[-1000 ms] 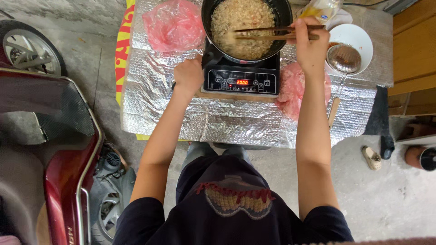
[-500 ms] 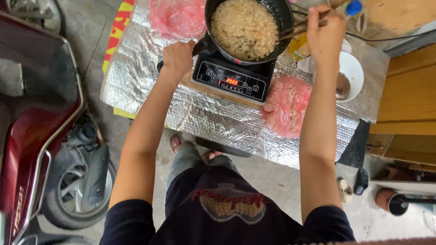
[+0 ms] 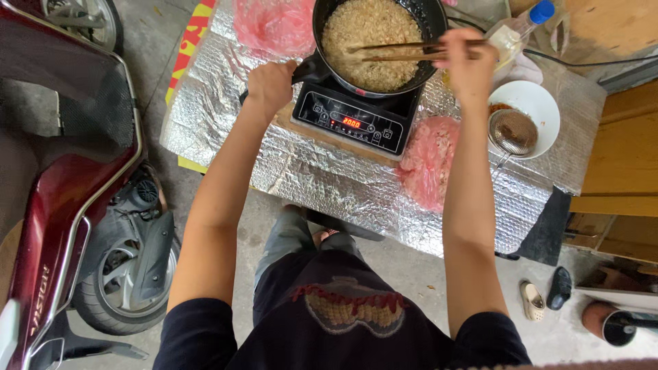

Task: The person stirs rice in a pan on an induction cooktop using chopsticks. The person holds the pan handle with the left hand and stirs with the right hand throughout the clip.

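Your left hand [image 3: 271, 85] is closed around the handle of the black pan [image 3: 378, 41], which sits on the induction cooker [image 3: 349, 123] near the far edge of the foil-covered tabletop [image 3: 322, 185]. Your right hand [image 3: 469, 65] grips the chopsticks [image 3: 404, 51] over the pan's noodles. Right of the cooker lie a pink bag [image 3: 432, 161] and a white bowl [image 3: 531, 109]; a scooter [image 3: 68, 199] crowds the floor to its left.
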